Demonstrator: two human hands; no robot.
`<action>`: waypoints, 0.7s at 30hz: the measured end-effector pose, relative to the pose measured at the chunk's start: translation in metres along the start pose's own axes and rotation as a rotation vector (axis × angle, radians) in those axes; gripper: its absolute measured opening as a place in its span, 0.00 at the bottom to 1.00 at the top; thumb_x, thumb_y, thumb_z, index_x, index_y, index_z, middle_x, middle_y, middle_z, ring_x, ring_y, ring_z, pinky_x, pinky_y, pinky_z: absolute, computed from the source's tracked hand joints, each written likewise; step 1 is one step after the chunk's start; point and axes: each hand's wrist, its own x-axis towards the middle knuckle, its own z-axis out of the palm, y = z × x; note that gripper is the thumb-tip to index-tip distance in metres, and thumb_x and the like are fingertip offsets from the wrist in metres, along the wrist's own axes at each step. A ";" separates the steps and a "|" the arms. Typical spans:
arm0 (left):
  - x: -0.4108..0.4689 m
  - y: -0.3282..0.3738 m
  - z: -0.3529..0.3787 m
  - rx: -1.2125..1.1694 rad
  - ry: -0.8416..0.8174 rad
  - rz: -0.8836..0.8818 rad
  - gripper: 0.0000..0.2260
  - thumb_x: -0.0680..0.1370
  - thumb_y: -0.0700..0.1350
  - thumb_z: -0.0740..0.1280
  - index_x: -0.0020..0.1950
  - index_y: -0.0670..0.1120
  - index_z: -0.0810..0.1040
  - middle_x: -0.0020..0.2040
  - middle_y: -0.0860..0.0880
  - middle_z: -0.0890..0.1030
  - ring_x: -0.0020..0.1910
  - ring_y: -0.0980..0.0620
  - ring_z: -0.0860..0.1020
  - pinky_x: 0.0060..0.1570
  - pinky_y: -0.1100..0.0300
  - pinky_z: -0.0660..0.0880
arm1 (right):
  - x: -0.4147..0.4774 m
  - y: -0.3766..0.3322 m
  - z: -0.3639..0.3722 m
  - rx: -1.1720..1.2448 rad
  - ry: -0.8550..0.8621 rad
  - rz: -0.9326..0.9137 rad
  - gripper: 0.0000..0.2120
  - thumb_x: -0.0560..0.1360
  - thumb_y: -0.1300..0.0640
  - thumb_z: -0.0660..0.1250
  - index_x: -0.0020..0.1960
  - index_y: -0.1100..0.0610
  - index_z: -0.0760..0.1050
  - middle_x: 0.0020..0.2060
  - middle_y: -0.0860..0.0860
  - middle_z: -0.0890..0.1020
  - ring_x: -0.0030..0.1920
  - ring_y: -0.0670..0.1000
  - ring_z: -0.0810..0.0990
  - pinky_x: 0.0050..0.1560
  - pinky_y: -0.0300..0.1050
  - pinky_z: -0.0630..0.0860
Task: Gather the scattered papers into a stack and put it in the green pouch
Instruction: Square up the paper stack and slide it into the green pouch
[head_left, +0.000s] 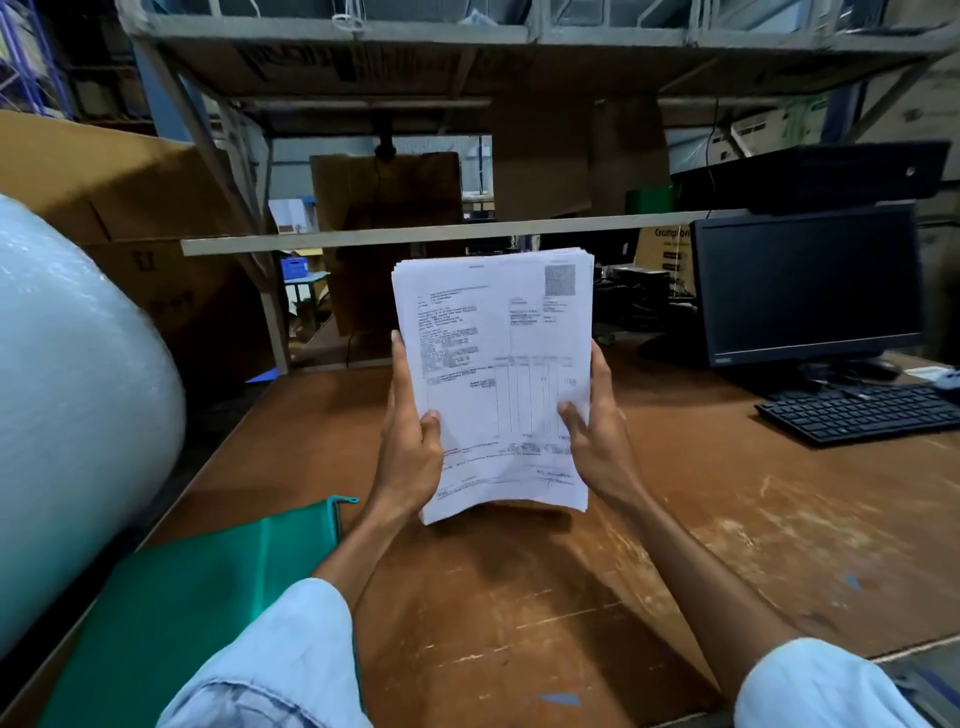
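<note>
Hidden or unclear:
- The print on the top sheet of the stack of papers (498, 364) is blurring out. Only a table grid and a square code patch at the upper right are showing.
- The fingers of both hands are lying behind the stack, out of sight.
- The green pouch (208, 597) is running off the bottom edge, partly covered by the pale blue left sleeve (291, 670).
- Whether the stack's bottom edge is touching the brown table (519, 623) cannot be told.

Writing: a cardboard box (667, 254) is showing "Crompto", with the rest hidden behind the dark monitor (805, 286).

Task items:
- The stack is standing upright in front of the person.
- The left hand (410, 447) is gripping its left edge, thumb pressing on the front.
- The right hand (597, 441) is gripping its right edge in the same way.
- The pouch is lying flat on the table, near and to the left of the left forearm, apart from the stack.

Also present: a black keyboard (857, 413) and a roll of bubble wrap (67, 389).
</note>
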 end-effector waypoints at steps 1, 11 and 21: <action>-0.001 -0.001 -0.001 -0.021 -0.001 -0.017 0.41 0.79 0.30 0.60 0.82 0.56 0.42 0.80 0.61 0.56 0.76 0.59 0.62 0.71 0.63 0.65 | 0.000 0.002 0.000 0.001 -0.005 0.006 0.35 0.82 0.59 0.64 0.81 0.48 0.48 0.62 0.29 0.74 0.56 0.30 0.77 0.47 0.26 0.76; -0.003 -0.003 -0.001 -0.018 0.075 -0.049 0.41 0.81 0.31 0.59 0.78 0.69 0.45 0.78 0.53 0.66 0.71 0.50 0.72 0.66 0.42 0.74 | 0.005 -0.001 -0.006 0.048 0.028 0.046 0.35 0.79 0.45 0.66 0.79 0.43 0.51 0.63 0.40 0.77 0.60 0.45 0.81 0.56 0.60 0.80; -0.006 -0.004 0.000 -0.103 0.039 -0.081 0.39 0.81 0.29 0.59 0.81 0.60 0.47 0.72 0.70 0.67 0.70 0.61 0.71 0.69 0.48 0.73 | 0.083 -0.139 0.002 -0.754 0.042 -0.669 0.30 0.79 0.48 0.61 0.78 0.56 0.60 0.77 0.53 0.63 0.77 0.51 0.61 0.77 0.55 0.52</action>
